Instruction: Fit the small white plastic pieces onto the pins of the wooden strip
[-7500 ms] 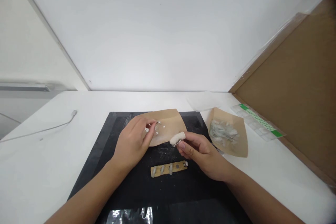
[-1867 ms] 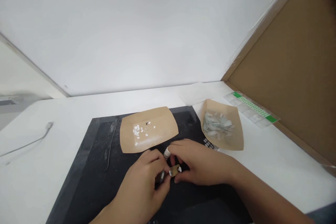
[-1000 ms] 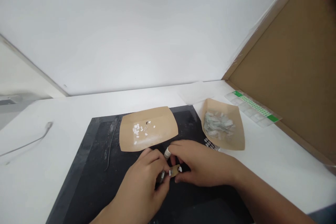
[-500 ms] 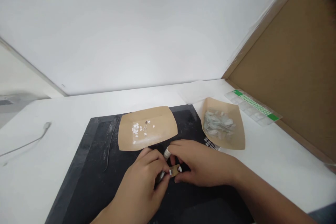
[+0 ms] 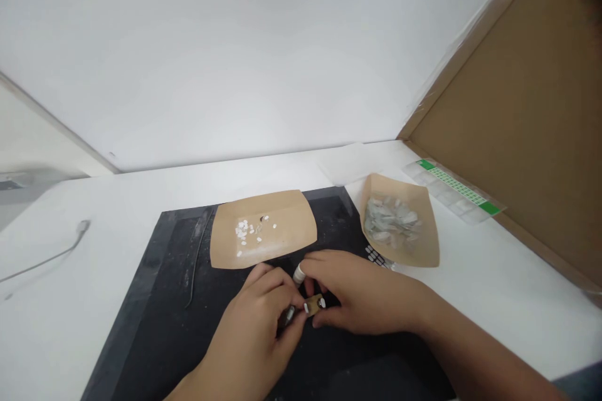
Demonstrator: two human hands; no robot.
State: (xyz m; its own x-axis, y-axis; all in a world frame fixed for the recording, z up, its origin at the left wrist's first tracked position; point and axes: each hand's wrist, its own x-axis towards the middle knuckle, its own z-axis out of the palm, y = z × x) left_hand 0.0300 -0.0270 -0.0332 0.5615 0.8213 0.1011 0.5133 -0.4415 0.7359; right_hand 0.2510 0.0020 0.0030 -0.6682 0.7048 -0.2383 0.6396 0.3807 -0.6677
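My left hand (image 5: 263, 319) is closed, thumb and fingers pinched together over the black mat. A small dark piece with a silvery end (image 5: 288, 315) shows between them; its kind is unclear. My right hand (image 5: 357, 291) is curled with thumb and fingers around a small brownish-gold block (image 5: 314, 305). White oval bits sit at the block's two ends, and the left fingertips meet its left end. A white wrap (image 5: 299, 274) covers one right fingertip. How far the block reaches into the left hand is hidden.
Behind my hands, a brown paper tray (image 5: 286, 241) holds scattered small white pieces. Another paper tray (image 5: 426, 250) at right holds many translucent strips. Dark little ovals on a sheet (image 5: 375, 255) lie beside it. A green-labelled clear case (image 5: 458, 191), cable (image 5: 70, 244) and dark cord (image 5: 197, 257) lie around.
My hands keep nearly the same grip and place. The trays shift very slightly in view, as from a small head movement.
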